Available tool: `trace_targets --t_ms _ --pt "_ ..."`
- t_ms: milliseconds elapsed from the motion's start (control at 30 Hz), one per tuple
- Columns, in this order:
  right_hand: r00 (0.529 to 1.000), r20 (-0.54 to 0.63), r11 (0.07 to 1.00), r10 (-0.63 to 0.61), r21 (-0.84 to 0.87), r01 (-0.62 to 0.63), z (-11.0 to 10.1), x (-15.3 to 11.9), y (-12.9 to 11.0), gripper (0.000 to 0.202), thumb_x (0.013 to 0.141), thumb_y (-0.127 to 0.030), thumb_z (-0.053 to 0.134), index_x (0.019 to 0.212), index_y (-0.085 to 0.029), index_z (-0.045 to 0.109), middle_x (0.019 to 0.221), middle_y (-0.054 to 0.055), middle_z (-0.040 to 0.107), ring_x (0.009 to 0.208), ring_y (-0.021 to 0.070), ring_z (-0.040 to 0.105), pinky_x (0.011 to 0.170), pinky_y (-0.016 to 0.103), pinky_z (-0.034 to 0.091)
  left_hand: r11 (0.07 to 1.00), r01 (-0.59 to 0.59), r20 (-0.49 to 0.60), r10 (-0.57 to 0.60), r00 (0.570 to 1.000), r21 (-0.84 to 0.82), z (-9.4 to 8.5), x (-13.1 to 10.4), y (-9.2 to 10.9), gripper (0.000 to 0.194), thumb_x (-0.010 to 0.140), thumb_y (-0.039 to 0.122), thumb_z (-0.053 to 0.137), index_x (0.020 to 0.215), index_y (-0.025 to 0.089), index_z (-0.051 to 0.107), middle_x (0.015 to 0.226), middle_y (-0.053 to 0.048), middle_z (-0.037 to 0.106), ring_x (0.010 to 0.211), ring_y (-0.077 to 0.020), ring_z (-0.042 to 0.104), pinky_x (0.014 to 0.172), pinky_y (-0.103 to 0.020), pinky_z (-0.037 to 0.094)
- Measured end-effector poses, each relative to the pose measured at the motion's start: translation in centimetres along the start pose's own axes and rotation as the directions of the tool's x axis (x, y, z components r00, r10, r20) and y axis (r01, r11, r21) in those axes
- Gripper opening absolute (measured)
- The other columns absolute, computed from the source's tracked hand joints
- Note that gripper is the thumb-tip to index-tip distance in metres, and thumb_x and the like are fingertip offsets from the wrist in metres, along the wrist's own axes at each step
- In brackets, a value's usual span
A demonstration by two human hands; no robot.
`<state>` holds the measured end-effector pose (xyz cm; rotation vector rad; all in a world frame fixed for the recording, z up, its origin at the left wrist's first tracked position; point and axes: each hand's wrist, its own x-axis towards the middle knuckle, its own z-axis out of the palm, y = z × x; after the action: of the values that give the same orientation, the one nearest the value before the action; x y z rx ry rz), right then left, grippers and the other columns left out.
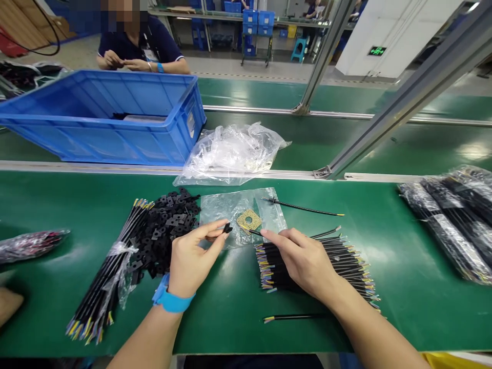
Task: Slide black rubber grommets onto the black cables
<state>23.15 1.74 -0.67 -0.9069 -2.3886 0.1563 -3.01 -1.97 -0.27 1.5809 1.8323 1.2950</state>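
Clip (227,228): held small and black above the middle of the tabletop (223,307), just left of the cable (256,233); the two are seen apart.
Left hand (192,259): thumb and forefinger are pinched on the clip; a light hold at its rim is advised, so that its holes are not covered.
Right hand (307,259): fingertips are closed on the cable near its bare end; exactly how the thumb is set cannot be told.
Cable end: pointed toward the clip, with a short length left free; this short reach is judged good for steering, and the loose strands should be kept together.
Clear bag (213,205): laid flat toward the tabletop's far edge, with a tan plate (249,220) seen at it; snagging by the cable should be avoided.
Cable row (346,264): spread under the right forearm, toward the near edge; a raised wrist is advised, lest the row be disturbed.
Clip heap (163,225): piled left of the left hand, beside a tied bundle (103,277) set toward the near left corner.
Clipped cable (311,207): laid near the far edge, with a black piece around it close to its left end.
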Motion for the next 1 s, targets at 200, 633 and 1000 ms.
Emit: trace_targets --t_ms 200,633,1000 --pt "0.999 0.001 0.998 -0.037 0.041 0.037 0.3 -0.1 -1.0 0.047 0.105 -0.007 0.041 0.141 -0.023 0.067 0.092 0.004 0.07 0.072 0.0107 0.064 0.062 0.019 0.054 1.0 0.022 -0.029 -0.022 0.999 -0.012 0.2 -0.2 0.5 0.025 0.081 0.031 0.076 0.102 0.024 0.087 0.078 0.0 0.085 0.074 -0.0218 0.083 0.076 -0.031 0.07" --pt "1.0 -0.011 0.996 0.028 0.081 -0.027 0.6 0.0 -1.2 0.044 0.107 -0.009 0.04 0.139 -0.022 0.067 0.09 0.003 0.067 0.069 0.0098 0.064 0.061 0.018 0.056 0.986 -0.162 -0.05 0.164 0.985 0.045 0.7 -0.7 0.3 0.019 0.085 0.025 0.079 0.103 0.022 0.086 0.085 0.0 0.086 0.075 -0.0208 0.083 0.072 -0.028 0.07" --pt "0.996 -0.002 0.993 0.091 0.071 -0.091 0.5 0.1 -1.9 0.042 0.105 -0.007 0.038 0.135 -0.014 0.066 0.089 0.005 0.068 0.068 0.0135 0.068 0.06 0.022 0.06 0.919 -0.348 -0.095 0.369 0.925 0.188 1.3 -1.3 0.4 0.017 0.09 0.016 0.077 0.106 0.018 0.083 0.087 -0.002 0.086 0.069 -0.0175 0.081 0.069 -0.026 0.068"
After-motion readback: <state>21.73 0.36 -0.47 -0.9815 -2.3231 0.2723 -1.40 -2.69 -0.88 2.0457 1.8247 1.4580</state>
